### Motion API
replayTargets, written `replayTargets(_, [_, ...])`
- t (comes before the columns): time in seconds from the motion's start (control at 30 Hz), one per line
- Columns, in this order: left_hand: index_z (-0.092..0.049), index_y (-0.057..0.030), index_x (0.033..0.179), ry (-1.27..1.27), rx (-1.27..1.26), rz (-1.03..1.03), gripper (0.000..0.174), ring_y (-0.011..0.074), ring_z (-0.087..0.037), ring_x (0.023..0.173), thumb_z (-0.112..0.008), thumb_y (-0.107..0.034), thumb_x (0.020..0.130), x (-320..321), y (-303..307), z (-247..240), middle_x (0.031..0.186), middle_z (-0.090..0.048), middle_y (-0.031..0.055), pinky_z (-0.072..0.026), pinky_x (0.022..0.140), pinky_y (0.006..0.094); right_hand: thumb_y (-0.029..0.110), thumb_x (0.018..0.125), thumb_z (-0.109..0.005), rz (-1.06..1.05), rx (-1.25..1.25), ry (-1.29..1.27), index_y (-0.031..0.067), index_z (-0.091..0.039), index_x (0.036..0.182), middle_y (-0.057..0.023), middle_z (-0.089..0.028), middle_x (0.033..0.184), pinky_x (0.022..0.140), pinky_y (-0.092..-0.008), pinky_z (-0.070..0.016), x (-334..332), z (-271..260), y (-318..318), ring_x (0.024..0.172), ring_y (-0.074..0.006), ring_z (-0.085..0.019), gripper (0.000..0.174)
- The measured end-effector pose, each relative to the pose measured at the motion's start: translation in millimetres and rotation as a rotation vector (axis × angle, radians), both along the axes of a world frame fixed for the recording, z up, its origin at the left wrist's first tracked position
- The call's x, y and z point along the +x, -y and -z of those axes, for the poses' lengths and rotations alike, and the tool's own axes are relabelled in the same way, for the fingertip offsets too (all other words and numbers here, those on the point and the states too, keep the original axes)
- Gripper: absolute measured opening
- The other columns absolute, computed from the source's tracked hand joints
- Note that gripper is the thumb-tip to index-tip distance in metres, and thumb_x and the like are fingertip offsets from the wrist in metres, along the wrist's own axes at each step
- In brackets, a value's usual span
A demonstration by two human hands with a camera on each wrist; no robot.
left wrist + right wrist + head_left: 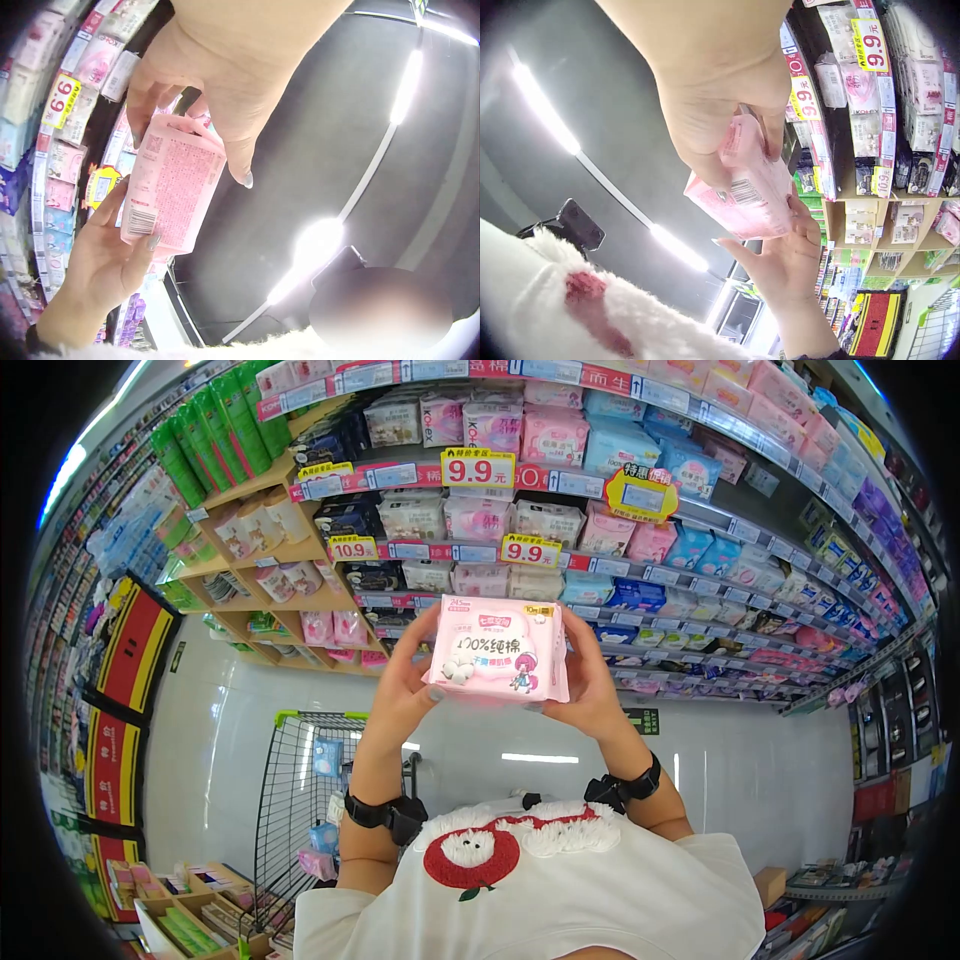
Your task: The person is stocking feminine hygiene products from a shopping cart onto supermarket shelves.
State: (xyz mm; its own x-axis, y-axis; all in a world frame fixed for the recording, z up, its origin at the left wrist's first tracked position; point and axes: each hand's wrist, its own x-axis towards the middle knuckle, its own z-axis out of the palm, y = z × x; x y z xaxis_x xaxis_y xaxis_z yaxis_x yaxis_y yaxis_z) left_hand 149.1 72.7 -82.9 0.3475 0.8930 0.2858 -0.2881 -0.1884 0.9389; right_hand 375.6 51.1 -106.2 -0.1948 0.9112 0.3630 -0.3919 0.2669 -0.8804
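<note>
A pink pack of sanitary pads [497, 648], printed with cotton bolls and a cartoon figure, is held up in front of the chest with its front face upward in the head view. My left hand [403, 672] holds its left end, fingers along the side and thumb near the lower corner. On the other end, my right hand [590, 685] grips with curved fingers and the thumb at the near edge. Small print and a barcode cover the pack's back [176, 187] in the left wrist view.
Shelves of pad packs [480, 520] with yellow price tags [478, 467] stand ahead. A wire shopping cart [300, 790] holding several packs is at the left of the body. Wooden shelves [270, 550] with paper rolls rise at the left, over a shiny floor [220, 730].
</note>
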Motion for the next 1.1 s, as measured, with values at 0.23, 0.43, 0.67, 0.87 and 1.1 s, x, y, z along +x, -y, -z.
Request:
replayTargets(0.23, [-0.021, 0.001, 0.139, -0.092, -0.042, -0.041, 0.081, 0.0253, -0.043, 0.12, -0.07, -0.012, 0.075, 23, 0, 2, 0.137, -0.032, 0.0161, -0.0372, 0.097, 0.0364, -0.001, 0.06, -0.074, 0.112, 0.098, -0.024, 0.0098, -0.011, 0.142, -0.0169, -0.028, 0.141, 0.101, -0.038, -0.0338, 13, 3, -3, 0.127, -0.0265, -0.037, 0.104])
replayTargets(0.43, [-0.019, 0.0008, 0.139, -0.063, -0.002, -0.023, 0.083, 0.0255, -0.045, 0.118, -0.069, -0.004, 0.074, 54, -6, 4, 0.137, -0.032, 0.0176, -0.0396, 0.096, 0.0355, -0.002, 0.065, -0.071, 0.107, 0.074, 0.002, 0.0084, -0.01, 0.142, -0.0176, -0.041, 0.133, 0.097, -0.036, -0.0377, 44, 12, -3, 0.121, -0.0249, -0.044, 0.099])
replayTargets(0.67, [-0.018, -0.0004, 0.14, -0.047, 0.052, -0.029, 0.085, 0.0265, -0.046, 0.117, -0.068, 0.001, 0.071, 99, -11, 7, 0.135, -0.034, 0.0179, -0.0406, 0.096, 0.0359, -0.005, 0.066, -0.067, 0.217, 0.106, 0.17, 0.006, -0.013, 0.142, -0.0179, -0.038, 0.135, 0.098, -0.0355, -0.0348, 86, 33, -3, 0.124, -0.0251, -0.04, 0.094])
replayTargets(0.87, [-0.027, 0.0004, 0.137, -0.145, 0.012, -0.056, 0.083, 0.0227, -0.044, 0.119, -0.071, 0.004, 0.067, 140, -10, 24, 0.131, -0.042, 0.0162, -0.0352, 0.1, 0.0346, 0.003, 0.063, -0.071, 0.237, 0.156, 0.318, 0.0067, -0.013, 0.142, -0.0174, -0.037, 0.136, 0.096, -0.0346, -0.0385, 128, 43, 0, 0.119, -0.0259, -0.046, 0.098])
replayTargets(1.1, [-0.036, -0.0023, 0.133, -0.438, 0.155, -0.152, 0.082, 0.0201, -0.045, 0.119, -0.076, -0.003, 0.062, 152, -8, 29, 0.128, -0.047, 0.0111, -0.0345, 0.099, 0.0339, 0.006, 0.062, -0.075, 0.255, 0.179, 0.206, 0.0073, -0.015, 0.141, -0.0149, -0.035, 0.136, 0.096, -0.0362, -0.039, 132, 59, -14, 0.124, -0.025, -0.039, 0.099])
